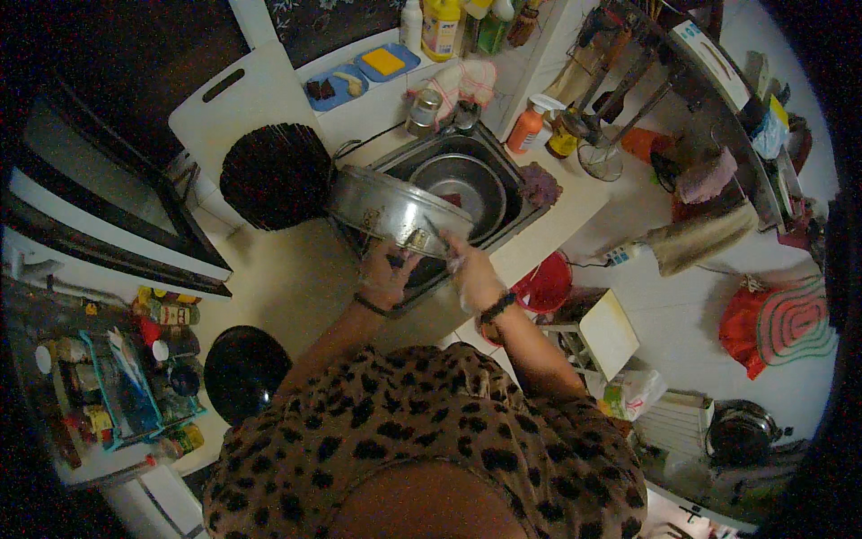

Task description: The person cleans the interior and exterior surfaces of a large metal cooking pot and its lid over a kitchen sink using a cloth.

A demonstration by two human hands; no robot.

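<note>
My left hand (386, 273) grips the near lower edge of a large metal pot (384, 209), which is tilted on its side over the sink. My right hand (471, 273) is at the pot's right end, with what looks like a thin dark tool (434, 231) against its wall; I cannot tell what kind. Soap suds seem to cover parts of both hands. Behind the pot, a round metal basin (495, 195) stands in the steel sink (535, 215), with something dark red inside it. The faucet (466, 114) is at the sink's back edge.
A round black object (277, 176) and a white cutting board (202, 114) are left of the sink. Blue trays (411, 62) hold a yellow sponge (384, 61). An orange spray bottle (525, 129) and a purple cloth (540, 184) lie right. A red bucket (547, 283) stands below the counter.
</note>
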